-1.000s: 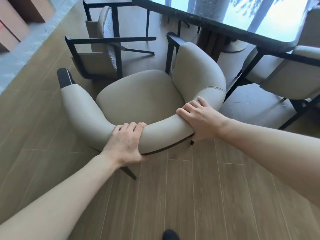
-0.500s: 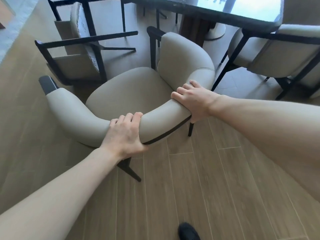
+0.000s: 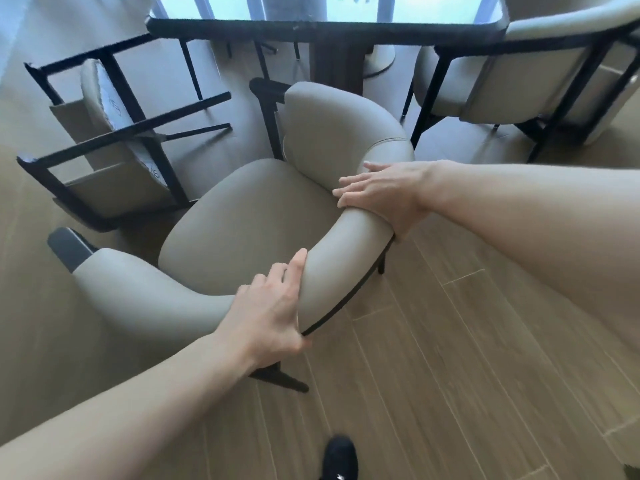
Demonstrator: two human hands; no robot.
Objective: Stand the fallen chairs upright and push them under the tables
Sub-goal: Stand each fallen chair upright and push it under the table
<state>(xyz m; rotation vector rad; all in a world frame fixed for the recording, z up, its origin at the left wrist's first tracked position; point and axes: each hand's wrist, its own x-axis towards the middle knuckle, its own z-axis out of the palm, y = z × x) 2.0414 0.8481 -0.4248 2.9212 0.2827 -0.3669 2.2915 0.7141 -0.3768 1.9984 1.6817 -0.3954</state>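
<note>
Head view, looking down: at centre, an upright beige upholstered armchair with a curved padded backrest and dark metal legs (image 3: pixel 249 216), seat facing twelve o'clock toward a dark-edged glass-topped table (image 3: pixel 325 27) on a dark pedestal; chair standing just short of the table edge, not yet tucked under it. At seven o'clock on the backrest curve, the left hand (image 3: pixel 273 306), fingers curled over the top of the padding and thumb down at the dark lower trim, gripping the rail. At three o'clock of the seat, the right hand (image 3: pixel 377 195), laid over the backrest where it bends into the arm, fingers fairly straight and spread across the top, thumb hidden beneath; whether wrapped round the padding, cannot tell for sure. Bare forearms reaching in from the lower left and the right edge. At ten o'clock, a second beige armchair with a black frame (image 3: pixel 117 143), fallen on its side on the floor, legs pointing toward the table, near the upright chair's left arm but apart from it. At two o'clock, a third matching beige armchair (image 3: pixel 512 84), upright, beside the table's right corner. Underfoot, light wood-plank flooring (image 3: pixel 450 375). At six o'clock, at the bottom edge, the toe of a black shoe (image 3: pixel 339 455).
</note>
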